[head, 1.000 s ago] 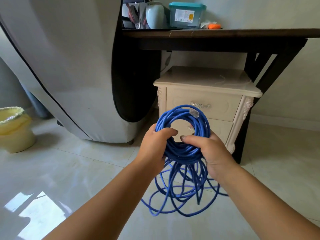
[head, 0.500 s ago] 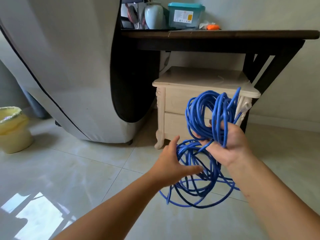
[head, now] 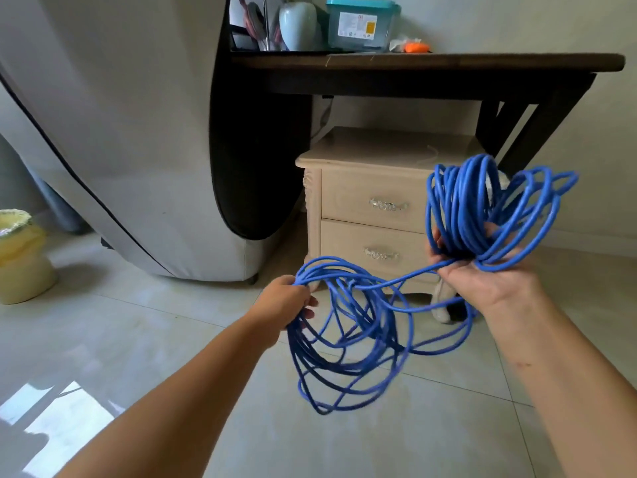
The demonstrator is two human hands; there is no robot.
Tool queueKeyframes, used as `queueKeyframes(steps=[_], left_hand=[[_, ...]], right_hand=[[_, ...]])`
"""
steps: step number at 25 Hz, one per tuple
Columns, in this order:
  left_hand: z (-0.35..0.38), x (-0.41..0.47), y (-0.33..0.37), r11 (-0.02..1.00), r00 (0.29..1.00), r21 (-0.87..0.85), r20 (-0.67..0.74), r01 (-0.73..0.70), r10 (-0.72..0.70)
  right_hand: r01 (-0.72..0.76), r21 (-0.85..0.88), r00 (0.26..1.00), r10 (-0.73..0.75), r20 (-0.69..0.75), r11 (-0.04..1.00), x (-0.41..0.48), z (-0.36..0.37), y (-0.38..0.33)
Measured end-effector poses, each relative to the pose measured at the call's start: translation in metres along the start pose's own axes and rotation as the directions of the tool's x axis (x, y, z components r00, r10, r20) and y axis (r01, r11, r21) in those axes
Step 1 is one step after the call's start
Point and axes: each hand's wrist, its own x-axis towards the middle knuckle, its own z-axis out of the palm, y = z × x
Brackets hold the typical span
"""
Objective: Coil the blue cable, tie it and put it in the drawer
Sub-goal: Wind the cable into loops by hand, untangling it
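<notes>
Cable [head: 460, 208] is in the air, split between both hands.

Right hand [head: 489, 281]: palm up, on the right, wrapped round the base of a tight bunch of loops. The loops stand up above it and fan out right. Its fingers are mostly hidden behind the cable.

Left hand [head: 286, 298]: lower, near the middle, fingers curled round the top of a looser bunch. Those loops hang below it over the floor [head: 241, 426]. We can't tell if the lowest loops touch the tiles.

Strands run up from the left bunch to the right hand, well apart from the tiles.

Cabinet [head: 379, 146] stands far behind the hands, under the dark table [head: 448, 62]. Top drawer [head: 348, 198] and bottom drawer [head: 344, 243] are both closed. The tight bunch overlaps the cabinet's right edge in our view.

On the table we see a teal-lidded box [head: 362, 25], a pale vase [head: 298, 24] to its left and something orange, too small to tell.

Yellow bin [head: 20, 257] sits on the floor at far left.
</notes>
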Motion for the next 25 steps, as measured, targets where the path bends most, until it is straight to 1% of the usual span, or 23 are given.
queueKeyframes(steps=[2,3,4,5,7,8,11,13,15,17,18,19,22,23,25], left_hand=[[-0.017,0.013,-0.01,0.995,0.981,-0.072,-0.177,0.074,-0.086],[-0.025,0.016,-0.012,0.988,0.971,-0.118,-0.205,0.101,-0.124],[-0.028,0.019,-0.012,0.985,0.973,-0.134,-0.191,0.109,-0.133],[-0.027,0.019,-0.009,0.992,0.985,-0.091,-0.139,0.09,-0.102],[-0.012,0.013,-0.004,0.998,0.999,0.058,0.036,0.021,-0.023],[-0.003,0.009,-0.004,0.993,0.994,0.119,0.11,0.012,-0.025],[0.021,0.003,-0.004,0.958,0.964,0.285,0.242,0.042,-0.114],[0.032,0.003,-0.005,0.878,0.953,0.477,0.282,-0.041,-0.109],[0.042,0.003,-0.009,0.798,0.941,0.583,0.332,-0.151,-0.065],[0.053,0.006,-0.018,0.743,0.921,0.637,0.383,-0.207,-0.072],[0.057,0.008,-0.023,0.707,0.911,0.668,0.404,-0.233,-0.081],[0.059,0.011,-0.026,0.695,0.902,0.676,0.422,-0.245,-0.093],[0.057,0.017,-0.029,0.748,0.886,0.636,0.439,-0.189,-0.15],[0.055,0.018,-0.032,0.724,0.893,0.659,0.429,-0.204,-0.139],[0.051,0.018,-0.041,0.594,0.917,0.762,0.387,-0.26,-0.096]], right_hand=[[0.021,-0.022,1.0,-0.022,-0.018,1.0,-0.003,0.003,-0.006],[0.033,-0.029,0.999,-0.033,-0.026,0.999,-0.004,0.004,-0.008],[0.035,-0.034,0.999,-0.036,-0.033,0.999,-0.004,0.004,-0.008],[0.026,-0.031,0.999,-0.027,-0.03,0.999,-0.003,0.003,-0.006],[-0.014,-0.02,1.0,0.013,-0.011,1.0,0.001,0.003,0.005],[-0.039,-0.014,0.999,0.039,-0.008,0.999,0.003,0.004,0.013],[-0.12,0.008,0.993,0.12,0.0,0.993,0.003,0.008,0.034],[-0.15,-0.006,0.988,0.15,0.018,0.989,0.001,0.008,0.045],[-0.176,-0.019,0.984,0.176,-0.002,0.984,0.001,0.01,0.051],[-0.194,0.009,0.981,0.194,-0.015,0.981,0.001,0.012,0.052],[-0.197,0.038,0.98,0.197,-0.005,0.98,0.0,0.014,0.05],[-0.197,0.072,0.98,0.197,0.015,0.978,-0.001,0.016,0.048],[-0.157,0.151,0.987,0.152,0.048,0.976,-0.006,0.023,0.035],[-0.136,0.163,0.99,0.129,0.053,0.977,-0.007,0.023,0.029],[-0.103,0.198,0.995,0.097,0.038,0.975,-0.005,0.021,0.019]])
